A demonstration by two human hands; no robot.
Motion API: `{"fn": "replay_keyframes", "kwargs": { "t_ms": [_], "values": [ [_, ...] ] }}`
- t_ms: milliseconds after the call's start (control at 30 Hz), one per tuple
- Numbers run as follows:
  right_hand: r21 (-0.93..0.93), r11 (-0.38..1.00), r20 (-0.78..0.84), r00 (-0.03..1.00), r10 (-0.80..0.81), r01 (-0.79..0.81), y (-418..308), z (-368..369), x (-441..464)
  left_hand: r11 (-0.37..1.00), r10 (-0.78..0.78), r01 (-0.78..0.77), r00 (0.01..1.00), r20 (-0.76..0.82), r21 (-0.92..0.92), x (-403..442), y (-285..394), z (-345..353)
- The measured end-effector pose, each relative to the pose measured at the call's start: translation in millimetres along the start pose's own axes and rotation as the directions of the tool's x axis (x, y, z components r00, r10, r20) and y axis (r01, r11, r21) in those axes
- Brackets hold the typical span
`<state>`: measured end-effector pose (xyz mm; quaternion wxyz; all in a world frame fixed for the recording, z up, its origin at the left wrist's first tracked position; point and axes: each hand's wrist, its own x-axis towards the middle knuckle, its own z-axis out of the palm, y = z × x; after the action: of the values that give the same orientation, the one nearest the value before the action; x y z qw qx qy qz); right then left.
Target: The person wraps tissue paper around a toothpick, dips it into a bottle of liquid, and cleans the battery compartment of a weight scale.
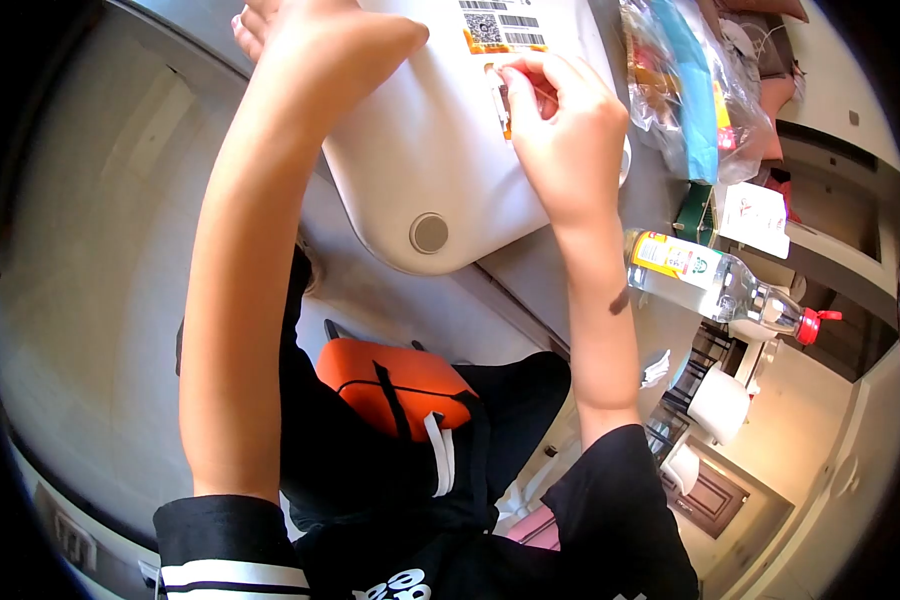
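Note:
A white plastic box with rounded corners lies in front of me, a round grey foot near its close end. A printed label with a QR code and barcodes is on its face. Below that label, my right hand is closed in a pinch on a small orange-and-white sticker, which the fingers partly cover. My left hand is at the box's far left side, thumb across the face and fingers curled past the edge. The top of the frame cuts part of it off.
Right of the box lie clear plastic bags with a blue strip. A clear bottle with a red cap, a green box and white paper are nearby. An orange case is at my lap.

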<state>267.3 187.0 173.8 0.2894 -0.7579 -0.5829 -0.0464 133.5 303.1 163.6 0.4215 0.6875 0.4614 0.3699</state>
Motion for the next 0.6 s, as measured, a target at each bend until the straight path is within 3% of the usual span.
{"fn": "replay_keyframes", "kwargs": {
  "t_ms": [67, 167, 233, 267, 367, 467, 533, 600],
  "values": [
    [-0.014, 0.999, 0.001, 1.000, -0.029, 0.029, 1, -1, -2, 0.997, -0.025, 0.028, 0.999, 0.035, -0.069, 1, -2, 2],
    [-0.020, 0.998, 0.018, 0.998, -0.052, 0.052, -3, -3, -4, 0.987, -0.004, 0.017, 0.996, -0.086, 0.158, -8, 14, 2],
    [-0.024, 0.999, 0.031, 0.999, -0.035, 0.036, -3, -4, -5, 0.989, -0.081, 0.092, 0.991, 0.105, -0.111, 5, 3, -2],
    [-0.012, 1.000, 0.016, 1.000, -0.009, 0.009, -2, -2, -2, 0.989, -0.078, 0.090, 0.991, 0.108, -0.113, 0, 3, 1],
    [-0.003, 1.000, 0.022, 1.000, -0.011, 0.011, -3, -3, -2, 0.993, -0.023, 0.027, 0.999, -0.040, 0.119, -15, 22, 0],
    [0.059, 0.998, 0.040, 0.999, -0.020, 0.017, -5, -3, -3, 0.990, -0.052, 0.060, 0.997, -0.063, 0.130, -8, 15, 2],
    [0.125, 0.992, 0.033, 0.999, 0.006, -0.010, -4, -2, -3, 0.978, -0.180, 0.174, 0.983, 0.043, 0.114, 4, 5, -1],
    [0.103, 0.995, -0.013, 1.000, 0.000, 0.001, 0, 2, 1, 0.987, -0.113, 0.111, 0.993, 0.013, 0.113, -9, 16, -1]
  ]
}}
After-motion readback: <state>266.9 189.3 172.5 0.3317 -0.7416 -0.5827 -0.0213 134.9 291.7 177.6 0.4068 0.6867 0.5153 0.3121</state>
